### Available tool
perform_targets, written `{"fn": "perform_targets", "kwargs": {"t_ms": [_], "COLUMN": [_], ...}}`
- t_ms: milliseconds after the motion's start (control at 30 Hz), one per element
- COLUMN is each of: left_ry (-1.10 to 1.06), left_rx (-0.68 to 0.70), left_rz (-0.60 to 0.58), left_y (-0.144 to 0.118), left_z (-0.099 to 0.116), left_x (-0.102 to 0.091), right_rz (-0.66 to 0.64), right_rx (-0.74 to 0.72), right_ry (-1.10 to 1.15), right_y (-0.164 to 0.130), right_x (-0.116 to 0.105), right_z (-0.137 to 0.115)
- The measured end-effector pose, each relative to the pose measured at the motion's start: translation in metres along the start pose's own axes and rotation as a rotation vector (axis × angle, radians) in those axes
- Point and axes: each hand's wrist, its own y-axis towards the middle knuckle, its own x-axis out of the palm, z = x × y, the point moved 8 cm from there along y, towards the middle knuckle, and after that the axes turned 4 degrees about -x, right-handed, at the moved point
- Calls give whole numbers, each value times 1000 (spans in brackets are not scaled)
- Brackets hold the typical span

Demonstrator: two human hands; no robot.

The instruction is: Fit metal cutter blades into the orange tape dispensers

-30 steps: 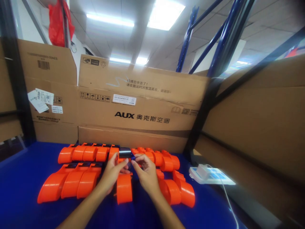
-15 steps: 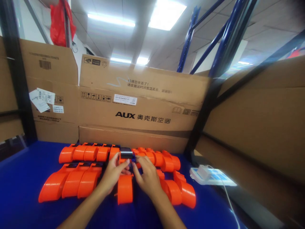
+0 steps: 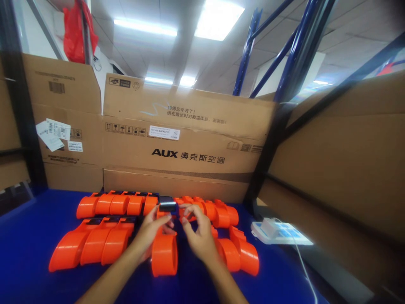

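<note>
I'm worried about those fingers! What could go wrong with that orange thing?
Maybe three things. If the left hand slips, the orange piece it holds might drop onto the blue table. The pale strip on its dark end could be sharp, I can't tell, and the right hand is very close. Other orange pieces sit on both sides, so a bump might knock some crooked.
</note>
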Motion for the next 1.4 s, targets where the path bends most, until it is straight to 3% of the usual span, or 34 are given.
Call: {"fn": "perform_targets", "kwargs": {"t_ms": [100, 233, 567, 667, 767, 967, 1233, 1400], "left_ry": [-74, -157, -119, -32, 50, 157, 139, 53], "left_rx": [-109, -248, -316, -202, -29, 93, 36, -52], "left_rz": [-123, -258, -346, -323, -307, -172, -140, -10], "left_y": [-5, -13, -23, -24, -23, -14, -11, -1], "left_z": [-6, -10, -18, -7, 8, 17, 13, 3], "left_x": [11, 24, 33, 35, 37, 29, 24, 1], "right_rz": [4, -171, -239, -270, -218, -148, -129, -121], "right_rx": [167, 258, 322, 346, 333, 307, 324, 213], "right_ry": [269, 511, 522, 557, 526, 501, 463, 115], "right_y": [1, 3, -3, -5, -4, -3, -3, 3], "right_x": [2, 15, 20, 24, 26, 32, 32, 7], "right_z": [18, 23, 13, 11, 14, 27, 26, 22]}}
